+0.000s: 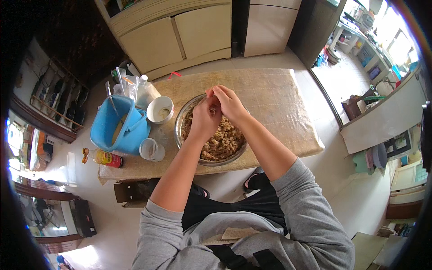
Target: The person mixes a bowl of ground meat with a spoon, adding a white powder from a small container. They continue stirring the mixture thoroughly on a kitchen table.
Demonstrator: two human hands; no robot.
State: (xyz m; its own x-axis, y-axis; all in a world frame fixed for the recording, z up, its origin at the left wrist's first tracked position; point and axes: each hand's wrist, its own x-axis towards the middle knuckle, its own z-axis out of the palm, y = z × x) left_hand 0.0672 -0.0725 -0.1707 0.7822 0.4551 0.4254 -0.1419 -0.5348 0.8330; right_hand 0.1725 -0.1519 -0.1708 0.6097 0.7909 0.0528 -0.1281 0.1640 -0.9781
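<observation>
A round metal bowl (216, 164) on the table holds a lumpy brown mixture (224, 141). Over the bowl's far part, my left hand (206, 118) and my right hand (229, 103) are cupped against each other, fingertips meeting. Whether something lies between the palms is hidden. To the left of the bowl stand a white bowl (160, 109) with a little residue inside and a translucent plastic cup (152, 150). A blue plastic bucket (114, 125) holds a long-handled utensil and something yellowish.
A cloth-covered table (270, 101) carries these things. A sauce bottle (107, 158) lies or stands at its left edge, near the bucket. Behind the bucket are a plastic bottle (145, 91) and clear bags. An open cardboard box (131, 194) is below the table's near left edge.
</observation>
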